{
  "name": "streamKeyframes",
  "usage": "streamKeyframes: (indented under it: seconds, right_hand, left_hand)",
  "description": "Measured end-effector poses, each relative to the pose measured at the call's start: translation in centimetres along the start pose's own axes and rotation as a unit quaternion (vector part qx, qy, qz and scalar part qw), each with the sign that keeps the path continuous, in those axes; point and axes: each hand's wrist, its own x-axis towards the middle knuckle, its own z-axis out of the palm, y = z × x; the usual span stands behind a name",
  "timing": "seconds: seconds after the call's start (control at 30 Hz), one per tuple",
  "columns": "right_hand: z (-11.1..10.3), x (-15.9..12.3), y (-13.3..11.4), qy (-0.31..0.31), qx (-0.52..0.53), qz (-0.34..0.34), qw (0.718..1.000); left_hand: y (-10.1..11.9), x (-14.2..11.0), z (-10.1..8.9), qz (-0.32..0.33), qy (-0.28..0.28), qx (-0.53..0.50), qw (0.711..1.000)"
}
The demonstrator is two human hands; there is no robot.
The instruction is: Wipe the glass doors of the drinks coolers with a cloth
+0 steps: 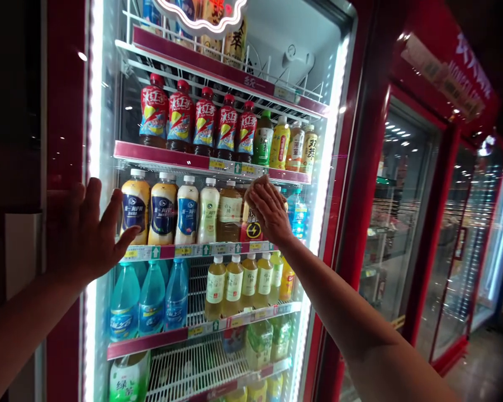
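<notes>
My left hand is raised at the left edge of the lit drinks fridge, its fingers spread and nothing in it. In the middle of the fridge front, my right hand is up against the glass door, fingers bent and pressed together. Whatever lies under those fingers, if anything, is too hidden to name. Behind the right hand stands a dark-labelled drink bottle, partly covered by it. White-capped bottles fill the shelf at hand height, left of my right hand.
Red-capped tea bottles line the shelf above. Below are blue bottles and pale yellow bottles. A glowing sign hangs at the top of the door. More red-framed fridges stand to the right.
</notes>
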Motion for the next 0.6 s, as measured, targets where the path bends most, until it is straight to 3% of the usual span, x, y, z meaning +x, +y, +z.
streamKeyframes:
  seconds: [0.17,0.37,0.5,0.6]
  right_hand:
    - [-0.8,-0.5,4.0,0.075,-0.035,0.077,0.994]
    - [-1.8,-2.0,6.1,0.030,-0.013,0.030,0.999]
    - [-2.8,-2.2,9.4,0.062,-0.001,0.119,0.991]
    - [-2.9,-2.9,10.6,0.074,-0.001,0.156,0.985]
  left_hand:
    - [0.6,0.2,-0.5,-0.016,-0.013,-0.009,1.000]
    - [0.8,0.1,-0.5,-0.010,-0.008,-0.017,1.000]
    - [0.3,0.0,-0.2,0.006,-0.006,-0.010,1.000]
    - [-0.4,-0.1,-0.1,0.036,-0.004,-0.007,0.999]
